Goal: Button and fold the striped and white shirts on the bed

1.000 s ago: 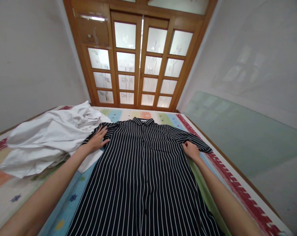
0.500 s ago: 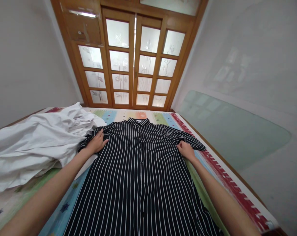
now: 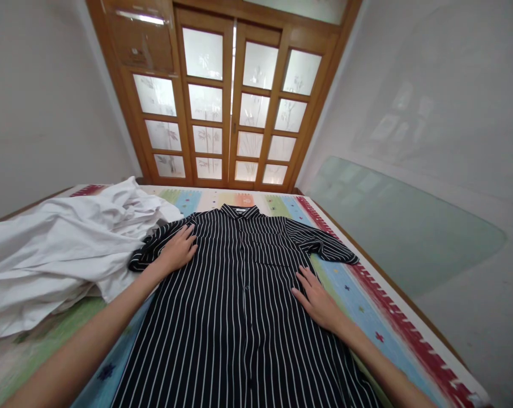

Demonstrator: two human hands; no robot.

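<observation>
A black shirt with thin white stripes (image 3: 243,294) lies spread flat, collar away from me, on a colourful patterned bed cover (image 3: 358,283). My left hand (image 3: 178,249) rests flat with fingers stretched out on the shirt's left shoulder, near its short sleeve. My right hand (image 3: 318,297) lies flat, fingers spread, on the shirt's right side below the right sleeve (image 3: 328,246). Neither hand holds anything.
A crumpled white garment (image 3: 56,255) is heaped on the left of the bed, touching the striped shirt's left sleeve. Wooden doors with frosted glass panes (image 3: 231,107) stand beyond the bed. White walls close in on both sides; the bed's right edge (image 3: 413,317) runs diagonally.
My right hand has let go of the right sleeve and slid down toward me onto the shirt's side, now flat. My left hand shifted slightly inward on the left shoulder.
</observation>
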